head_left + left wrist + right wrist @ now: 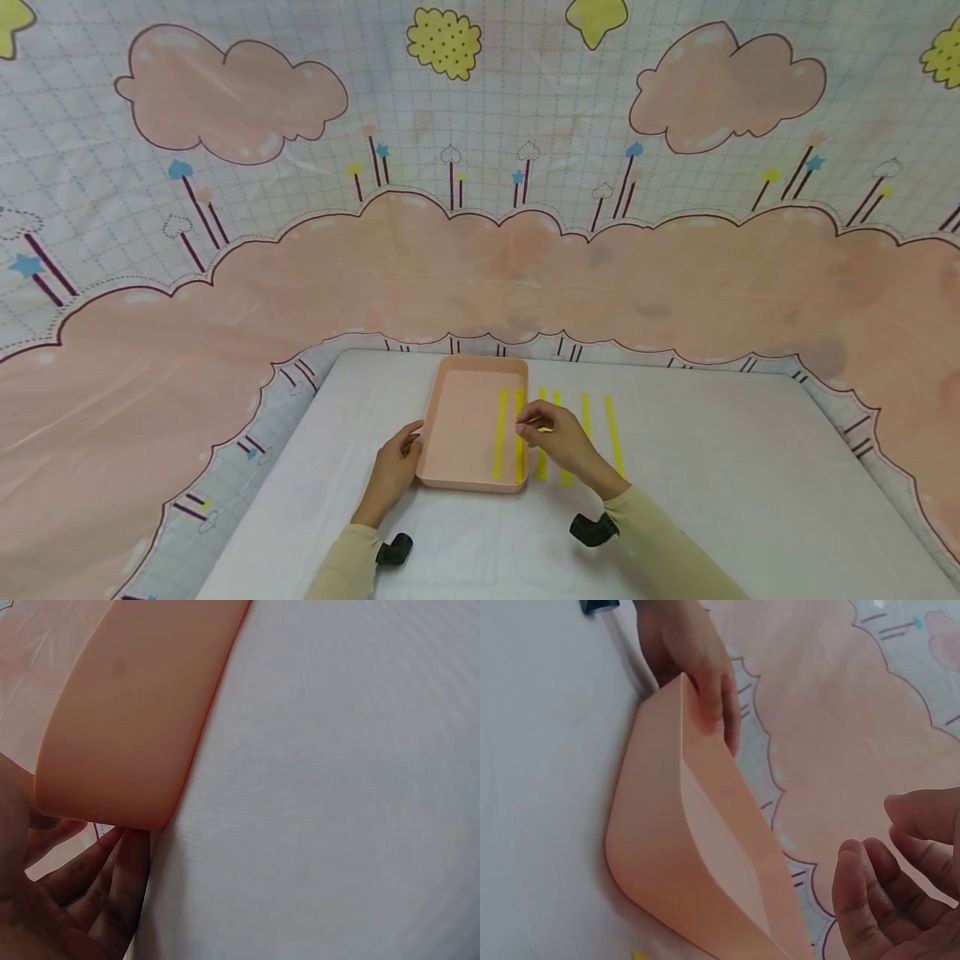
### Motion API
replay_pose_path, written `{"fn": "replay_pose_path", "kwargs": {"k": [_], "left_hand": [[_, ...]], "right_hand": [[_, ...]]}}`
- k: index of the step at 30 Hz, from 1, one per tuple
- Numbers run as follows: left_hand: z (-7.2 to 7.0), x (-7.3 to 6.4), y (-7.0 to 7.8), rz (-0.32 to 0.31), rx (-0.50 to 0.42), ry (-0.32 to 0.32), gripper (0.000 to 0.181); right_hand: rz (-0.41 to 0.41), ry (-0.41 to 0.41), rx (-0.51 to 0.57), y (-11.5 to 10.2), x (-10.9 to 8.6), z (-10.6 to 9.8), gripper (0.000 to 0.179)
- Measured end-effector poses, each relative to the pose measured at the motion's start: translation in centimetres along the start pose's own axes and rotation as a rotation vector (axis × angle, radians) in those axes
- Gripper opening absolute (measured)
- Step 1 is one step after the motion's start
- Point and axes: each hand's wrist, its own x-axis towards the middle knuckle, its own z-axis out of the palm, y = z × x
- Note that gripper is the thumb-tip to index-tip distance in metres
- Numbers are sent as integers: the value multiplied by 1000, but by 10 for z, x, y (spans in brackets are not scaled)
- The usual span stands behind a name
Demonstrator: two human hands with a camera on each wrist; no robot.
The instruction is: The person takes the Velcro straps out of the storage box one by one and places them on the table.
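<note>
A shallow peach-coloured tray [465, 425] stands on the white table. My left hand [397, 467] is at its left side, fingers [124, 877] touching the outer wall near a corner of the tray [127, 750]. Over the tray's right rim hovers my right hand [558, 433], its fingers loosely bent. In the right wrist view a gap shows between that hand's thumb [922, 814] and fingertips, with nothing visible between them. Two thin yellow strips [500, 433] lie lengthwise at the tray's right side.
Several more yellow strips [615, 437] lie roughly parallel on the table [720, 467], right of the tray; my right hand and forearm partly cover some. A cloud-patterned cloth [525, 275] hangs behind the table. Each wrist bears a black device [592, 530].
</note>
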Motion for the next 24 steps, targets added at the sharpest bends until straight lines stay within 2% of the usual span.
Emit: {"fn": "replay_pose_path", "kwargs": {"k": [5,12,18,24], "left_hand": [[0,-1,1,-3,-2,2,38],[0,-2,1,-3,-3,0,38],[-1,-3,4,-3,-3,-1,38],[-1,-3,2,-9,0,1,38]], "right_hand": [[-9,-7,-42,-4,3,8,18],[-72,-26,-98,-3,9,14,16],[-97,-79,-124,-3,12,19,19],[-188,-140,-224,-4,17,25,21]]}}
